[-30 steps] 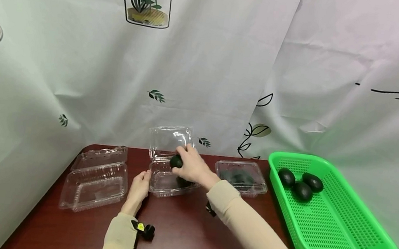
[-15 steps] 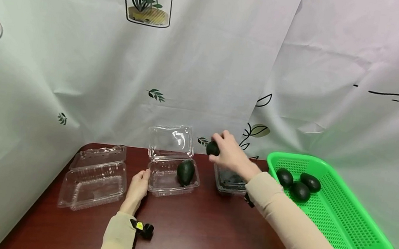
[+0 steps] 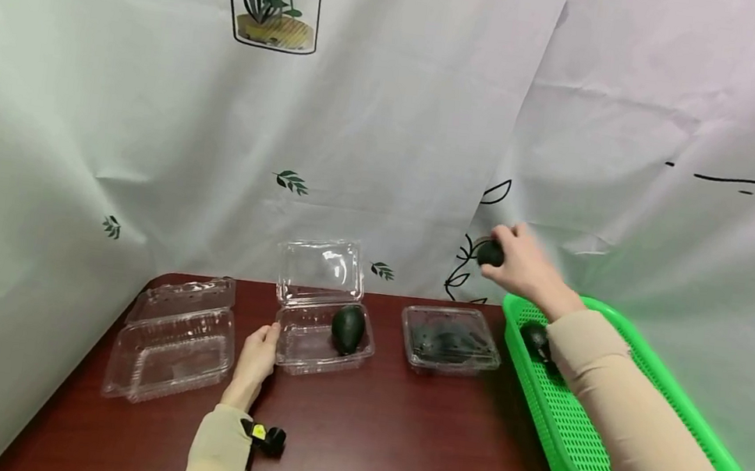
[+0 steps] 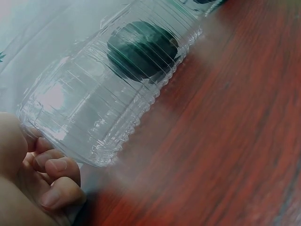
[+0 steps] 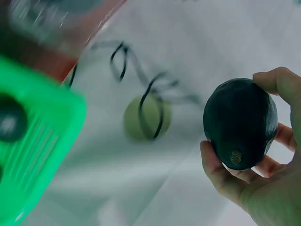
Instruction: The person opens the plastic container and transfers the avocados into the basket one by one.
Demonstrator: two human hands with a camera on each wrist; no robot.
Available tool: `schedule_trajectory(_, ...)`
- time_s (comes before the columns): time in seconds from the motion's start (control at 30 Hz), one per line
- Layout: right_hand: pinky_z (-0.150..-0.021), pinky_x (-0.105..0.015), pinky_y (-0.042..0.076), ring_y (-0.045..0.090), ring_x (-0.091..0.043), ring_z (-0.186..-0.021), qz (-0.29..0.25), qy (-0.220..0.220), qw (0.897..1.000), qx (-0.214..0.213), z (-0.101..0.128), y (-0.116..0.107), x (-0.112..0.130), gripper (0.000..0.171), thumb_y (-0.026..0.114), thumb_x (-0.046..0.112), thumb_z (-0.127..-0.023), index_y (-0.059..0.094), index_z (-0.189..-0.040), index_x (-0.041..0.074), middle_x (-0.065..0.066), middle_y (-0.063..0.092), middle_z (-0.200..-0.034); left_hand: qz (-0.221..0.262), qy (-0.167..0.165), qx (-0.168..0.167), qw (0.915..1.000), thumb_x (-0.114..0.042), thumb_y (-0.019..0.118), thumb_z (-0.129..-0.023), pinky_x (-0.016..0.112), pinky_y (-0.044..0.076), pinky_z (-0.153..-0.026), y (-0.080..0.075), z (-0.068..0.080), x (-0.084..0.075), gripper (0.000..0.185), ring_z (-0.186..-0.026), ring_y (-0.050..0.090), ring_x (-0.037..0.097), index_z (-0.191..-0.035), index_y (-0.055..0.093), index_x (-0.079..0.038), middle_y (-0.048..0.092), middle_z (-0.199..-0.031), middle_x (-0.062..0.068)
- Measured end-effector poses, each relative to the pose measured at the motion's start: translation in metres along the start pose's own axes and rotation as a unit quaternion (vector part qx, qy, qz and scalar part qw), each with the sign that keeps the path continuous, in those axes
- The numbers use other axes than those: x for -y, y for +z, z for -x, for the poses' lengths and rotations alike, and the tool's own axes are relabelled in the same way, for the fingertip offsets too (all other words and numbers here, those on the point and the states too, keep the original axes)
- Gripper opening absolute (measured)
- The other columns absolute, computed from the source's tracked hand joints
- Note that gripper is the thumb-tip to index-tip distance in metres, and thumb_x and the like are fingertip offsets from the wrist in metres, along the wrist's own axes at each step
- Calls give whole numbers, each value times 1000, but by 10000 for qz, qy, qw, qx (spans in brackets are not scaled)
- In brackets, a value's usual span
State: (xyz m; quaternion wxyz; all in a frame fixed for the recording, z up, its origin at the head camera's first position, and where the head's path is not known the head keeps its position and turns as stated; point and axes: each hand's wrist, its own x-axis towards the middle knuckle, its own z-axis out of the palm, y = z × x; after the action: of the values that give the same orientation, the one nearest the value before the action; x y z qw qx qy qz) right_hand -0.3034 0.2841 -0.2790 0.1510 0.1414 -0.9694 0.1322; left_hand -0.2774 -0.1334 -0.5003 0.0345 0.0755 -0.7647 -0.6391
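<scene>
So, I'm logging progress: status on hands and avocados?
Right hand holds avocado aloft. Left hand grips middle container, second avocado inside. Closed container between that and green basket.

Avocado (image 5: 240,122): skin faintly pebbled, dull sheen. Middle clamshell (image 3: 302,346): thin clear plastic, glossy, ribbed walls. Basket (image 3: 583,461): moulded plastic, perforated, smooth rim. Desk (image 3: 352,441): wood-grained, smooth, soft sheen. Backdrop (image 3: 406,113): creased cloth, mostly matt.

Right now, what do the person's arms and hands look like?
Both arms have long, plain cream sleeves. The left hand and right hand are bare, with no gloves. At the left wrist there's a black strap with a bright yellow patch and a little black camera.
</scene>
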Motion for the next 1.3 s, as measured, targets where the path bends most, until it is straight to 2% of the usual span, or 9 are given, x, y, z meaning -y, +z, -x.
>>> schedule_trajectory(0.13,-77,-57,45,44,-44,-99,64,438,9990,-16,15,-18,-35,52,69,18,-84,48,-128,-1,-31,38,-121,-31,59,-32,10000,-36,37,-107,25,30,-45,-1,-1,-1,40,-45,29,12,-79,39,-9,33,-58,-1)
schedule_trajectory(0.27,-73,-57,43,42,-48,-100,92,838,9963,178,37,-24,-69,52,66,19,-87,45,-129,-3,-35,35,-124,-104,34,26,9999,-37,37,-107,26,31,-45,-1,0,0,40,-45,30,12,-79,40,-8,32,-58,-2)
schedule_trajectory(0.5,-72,-62,39,38,-54,-100,260,1295,9898,526,75,-19,-117,57,65,22,-89,40,-131,-7,-41,31,-121,-92,79,-66,9999,-34,37,-107,25,31,-45,-1,1,1,40,-45,31,12,-80,42,-5,32,-58,-2)
schedule_trajectory(0.67,-78,-70,37,33,-64,-106,638,1463,9825,959,101,-10,-143,66,67,21,-89,35,-134,-13,-47,27,-122,-48,52,-30,10000,-35,37,-107,25,30,-45,0,1,2,40,-44,30,12,-79,40,-7,31,-57,-2)
schedule_trajectory(0.87,-78,-73,36,29,-69,-108,686,1689,9760,1191,126,7,-164,74,70,22,-88,31,-137,-17,-51,25,-123,-48,86,4,10000,-36,37,-107,25,30,-45,0,2,2,40,-45,30,11,-79,40,-8,31,-58,-2)
schedule_trajectory(1.3,-81,-74,35,28,-72,-109,351,1812,9753,1215,148,35,-178,77,70,22,-87,28,-137,-20,-54,23,-125,-47,66,-32,10000,-36,37,-107,25,31,-45,2,2,2,40,-45,31,12,-78,39,-9,32,-59,-2)
